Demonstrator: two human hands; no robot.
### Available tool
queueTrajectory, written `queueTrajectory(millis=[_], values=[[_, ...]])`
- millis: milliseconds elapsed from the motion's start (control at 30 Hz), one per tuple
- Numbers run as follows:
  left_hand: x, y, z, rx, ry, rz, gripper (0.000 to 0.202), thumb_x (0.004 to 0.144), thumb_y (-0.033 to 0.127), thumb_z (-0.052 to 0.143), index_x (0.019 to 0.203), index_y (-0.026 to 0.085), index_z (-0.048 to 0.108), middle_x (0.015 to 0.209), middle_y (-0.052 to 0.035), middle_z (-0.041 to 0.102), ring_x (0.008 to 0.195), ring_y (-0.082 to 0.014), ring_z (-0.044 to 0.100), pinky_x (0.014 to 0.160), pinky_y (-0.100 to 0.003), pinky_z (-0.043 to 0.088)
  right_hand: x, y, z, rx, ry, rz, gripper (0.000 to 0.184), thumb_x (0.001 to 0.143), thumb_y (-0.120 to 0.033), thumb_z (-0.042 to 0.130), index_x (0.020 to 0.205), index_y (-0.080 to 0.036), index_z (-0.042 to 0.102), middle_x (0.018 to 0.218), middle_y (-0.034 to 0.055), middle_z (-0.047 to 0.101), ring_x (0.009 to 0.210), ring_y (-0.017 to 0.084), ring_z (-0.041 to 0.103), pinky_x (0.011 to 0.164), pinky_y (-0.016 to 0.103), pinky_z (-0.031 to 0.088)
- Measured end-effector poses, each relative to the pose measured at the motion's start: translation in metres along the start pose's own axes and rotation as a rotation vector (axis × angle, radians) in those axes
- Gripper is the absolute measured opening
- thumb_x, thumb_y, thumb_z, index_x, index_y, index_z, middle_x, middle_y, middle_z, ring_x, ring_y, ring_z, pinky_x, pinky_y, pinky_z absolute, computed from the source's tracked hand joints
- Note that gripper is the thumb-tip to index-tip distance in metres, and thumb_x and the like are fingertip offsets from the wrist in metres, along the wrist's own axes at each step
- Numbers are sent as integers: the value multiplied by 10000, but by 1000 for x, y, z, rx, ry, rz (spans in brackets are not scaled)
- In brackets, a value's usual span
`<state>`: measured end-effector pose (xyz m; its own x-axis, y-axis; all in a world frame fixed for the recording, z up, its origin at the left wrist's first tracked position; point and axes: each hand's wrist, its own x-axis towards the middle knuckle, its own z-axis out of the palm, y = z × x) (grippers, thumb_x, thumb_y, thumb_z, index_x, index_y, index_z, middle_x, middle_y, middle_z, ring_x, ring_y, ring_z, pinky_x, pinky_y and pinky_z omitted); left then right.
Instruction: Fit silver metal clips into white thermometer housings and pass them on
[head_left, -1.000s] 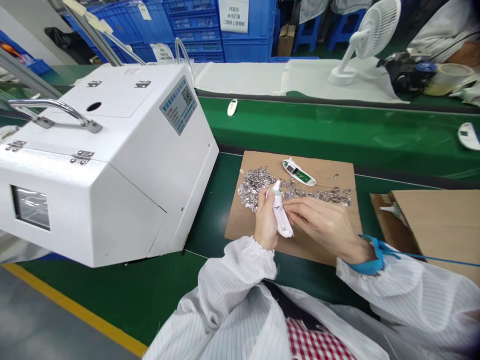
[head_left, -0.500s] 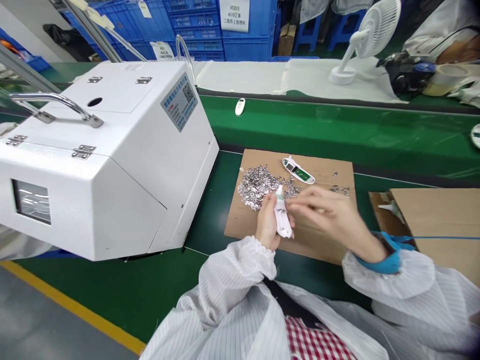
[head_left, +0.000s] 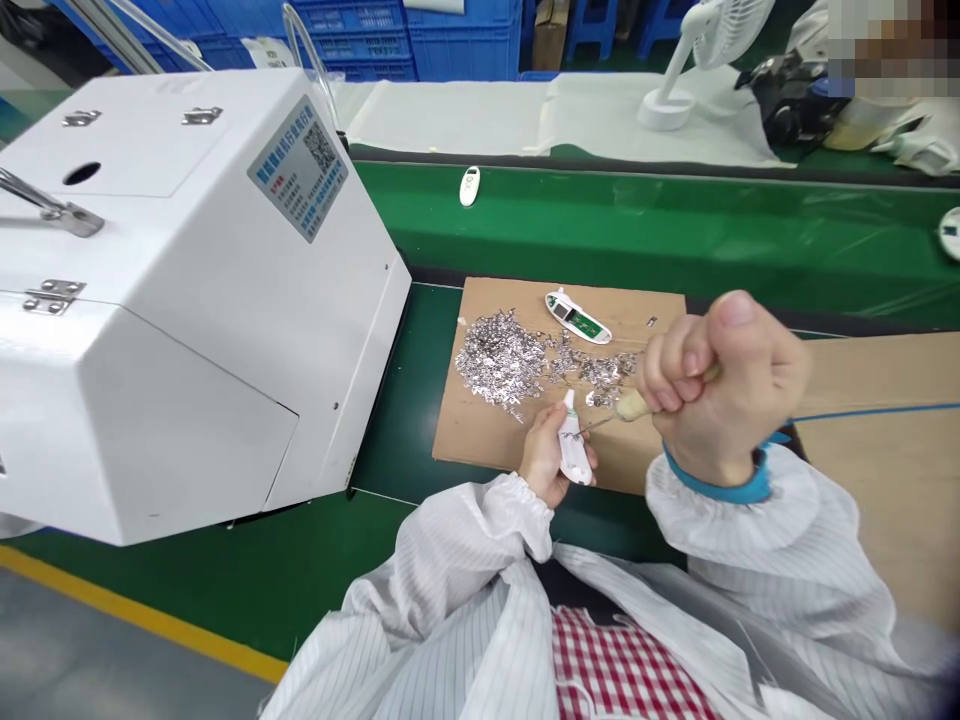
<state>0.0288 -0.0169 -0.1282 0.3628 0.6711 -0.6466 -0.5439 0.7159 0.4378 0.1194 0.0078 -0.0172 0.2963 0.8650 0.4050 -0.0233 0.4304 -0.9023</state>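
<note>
My left hand (head_left: 544, 462) grips a slim white plastic device housing (head_left: 571, 447), held upright near the front edge of a cardboard sheet (head_left: 480, 440). My right hand (head_left: 716, 385) is a raised fist around a pale-handled pick tool (head_left: 631, 404), whose thin metal tip points toward the housing's upper part. A heap of silver metal scraps (head_left: 499, 358) lies on the cardboard beyond my left hand. Farther back on the sheet rests a white device (head_left: 577, 317) with an exposed green circuit board, apart from both hands.
A large white boxy machine (head_left: 187, 290) stands to the left of the cardboard on a green workbench (head_left: 600, 225). A small white remote-like device (head_left: 469, 186) lies farther back. Another cardboard sheet (head_left: 885, 500) lies to the right, and blue crates stand behind.
My right hand has lifted off the housing and moved up and right, now a fist around the pick tool. The left hand still holds the housing, and the whole view has shifted slightly.
</note>
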Motion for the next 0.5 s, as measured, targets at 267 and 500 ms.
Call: queueTrajectory(millis=[267,500], values=[[0,-1,2,-8,18,37,223,906,406,492,864,215,385,627,45,519,316,-118,488,270,-217,365,1,3,2,174,16,1,429,861,-326,647,493,-223,452,388,-73,285,289,68,280,277,245,202],[-2,-1,3,-9,35,30,219,894,401,502,889,216,387,634,46,526,321,-127,498,264,-246,395,3,-4,-1,79,36,32,475,834,-431,675,463,-250,439,395,-48,240,304,84,226,268,288,172]])
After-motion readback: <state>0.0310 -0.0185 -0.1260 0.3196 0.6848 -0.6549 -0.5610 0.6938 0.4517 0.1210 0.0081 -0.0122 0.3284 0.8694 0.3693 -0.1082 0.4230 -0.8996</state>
